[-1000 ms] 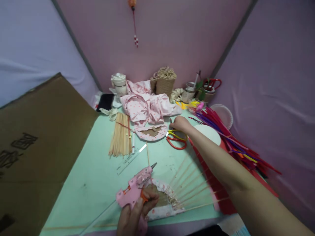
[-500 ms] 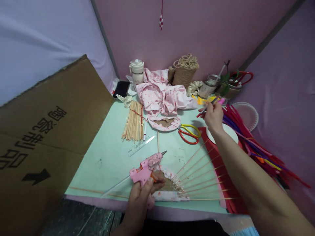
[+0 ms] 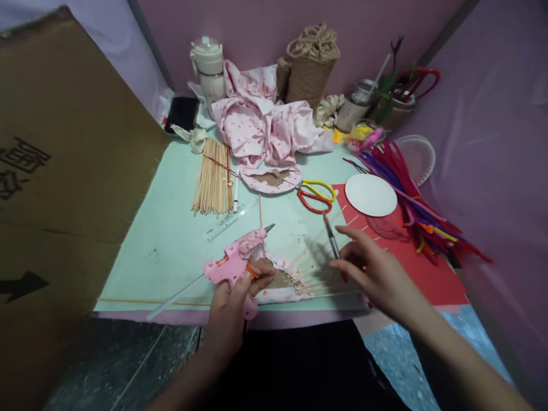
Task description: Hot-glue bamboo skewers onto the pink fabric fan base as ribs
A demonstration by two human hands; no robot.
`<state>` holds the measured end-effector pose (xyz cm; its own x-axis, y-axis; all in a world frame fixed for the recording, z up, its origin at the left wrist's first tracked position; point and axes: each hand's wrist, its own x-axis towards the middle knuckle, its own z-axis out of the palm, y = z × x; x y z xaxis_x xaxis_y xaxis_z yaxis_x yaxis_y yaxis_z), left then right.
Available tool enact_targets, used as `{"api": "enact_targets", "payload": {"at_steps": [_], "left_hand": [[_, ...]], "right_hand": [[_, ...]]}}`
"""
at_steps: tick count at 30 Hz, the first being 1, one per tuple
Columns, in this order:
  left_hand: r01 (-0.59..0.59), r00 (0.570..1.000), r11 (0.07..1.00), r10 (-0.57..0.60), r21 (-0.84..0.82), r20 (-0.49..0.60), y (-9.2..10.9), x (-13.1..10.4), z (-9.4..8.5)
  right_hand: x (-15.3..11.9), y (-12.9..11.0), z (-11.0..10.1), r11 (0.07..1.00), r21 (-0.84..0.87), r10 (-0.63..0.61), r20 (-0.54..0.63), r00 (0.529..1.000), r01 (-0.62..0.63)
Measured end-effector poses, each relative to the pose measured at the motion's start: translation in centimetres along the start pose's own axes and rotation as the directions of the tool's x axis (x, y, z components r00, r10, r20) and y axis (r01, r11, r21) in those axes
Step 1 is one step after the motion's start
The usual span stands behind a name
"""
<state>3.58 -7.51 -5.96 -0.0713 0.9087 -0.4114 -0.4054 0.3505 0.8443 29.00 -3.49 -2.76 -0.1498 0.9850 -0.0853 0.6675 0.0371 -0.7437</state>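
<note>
My left hand (image 3: 233, 297) is wrapped round the handle of a pink hot glue gun (image 3: 234, 260), its metal nozzle pointing up to the right and a clear glue stick (image 3: 177, 295) trailing from its back. Beneath the gun lies a cardboard piece (image 3: 280, 278) edged with floral fabric; thin wooden sticks (image 3: 319, 279) fan out from it to the right. My right hand (image 3: 368, 265) holds a slim pen (image 3: 331, 237) with a red end, over those sticks. Part of the cardboard piece is hidden by the left hand and the gun.
Scissors (image 3: 317, 197), a fabric-covered oval (image 3: 270, 179), a stick bundle (image 3: 213, 177) and a clear ruler (image 3: 231, 220) lie beyond. At right are a white disc (image 3: 371, 195), red sheet (image 3: 423, 274) and pipe cleaners (image 3: 411, 188). A large cardboard box (image 3: 77, 154) flanks the left.
My right hand has come back from the far right side towards me with the pen, now above the sticks. The left hand still grips the glue gun. The view has tilted down.
</note>
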Motion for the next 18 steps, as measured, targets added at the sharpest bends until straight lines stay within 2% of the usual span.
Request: {"api": "enact_targets", "payload": {"at_steps": [4,7,14,18], "left_hand": [[-0.02,1.0,1.0,0.02,-0.006,0.007,0.6,-0.2,0.8],[-0.024,1.0,1.0,0.024,-0.01,-0.001,1.0,-0.2,1.1],[-0.033,0.998,0.996,0.037,-0.079,0.053,0.4,0.1,0.8],[0.012,1.0,0.999,-0.011,-0.052,0.009,0.5,0.0,0.6]], "right_hand": [[-4.5,-0.6,3.1,0.967,-0.223,-0.134,-0.02,0.991,0.126],[-5.9,-0.8,4.7,0.921,-0.309,-0.254,-0.012,0.967,0.238],[-5.3,-1.7,6.0,0.847,-0.451,-0.313,0.007,0.95,0.283],[-4.8,-2.0,5.8,0.863,-0.424,-0.289,0.033,0.957,0.275]]}}
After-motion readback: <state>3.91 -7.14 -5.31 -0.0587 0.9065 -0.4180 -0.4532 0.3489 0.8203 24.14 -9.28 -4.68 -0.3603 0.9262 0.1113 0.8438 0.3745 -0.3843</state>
